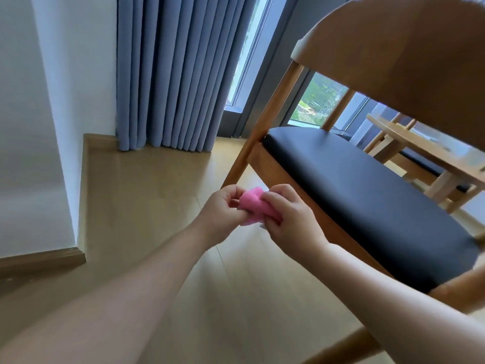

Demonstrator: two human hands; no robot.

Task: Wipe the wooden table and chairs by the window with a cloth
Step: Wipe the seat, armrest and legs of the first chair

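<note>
The pink cloth [253, 206] sits at the centre of the frame, bunched into a small wad and held in the air above the wood floor [162, 185], just beside the front rail of the nearest chair [367, 190]. Both hands are closed on it: the left hand [220, 211] pinches its left edge with curled fingers, and the right hand [291, 222] wraps fingers over its right side. Neither hand holds anything else.

The step in hand appears to be refolding or readying the cloth before wiping. To do it well, fold the cloth into a flat pad with a clean face outward, so that one hand can press it evenly along the wood. Keep the loose corners tucked in; a trailing corner smears instead of lifting dust.

The nearest chair fills the right half of the frame. Its black padded seat [367, 195] lies inside a light wooden frame, and the curved wooden backrest [409, 61] spans the upper right. The rails, legs and backrest are the parts to wipe, following the grain.

Beyond the chair, at the right edge, part of the wooden surface [430, 151] shows, with a second chair [420, 164] partly hidden beneath it. Blue curtains [170, 74] hang at upper centre beside the window [319, 101].

No containers are visible in this view.
</note>
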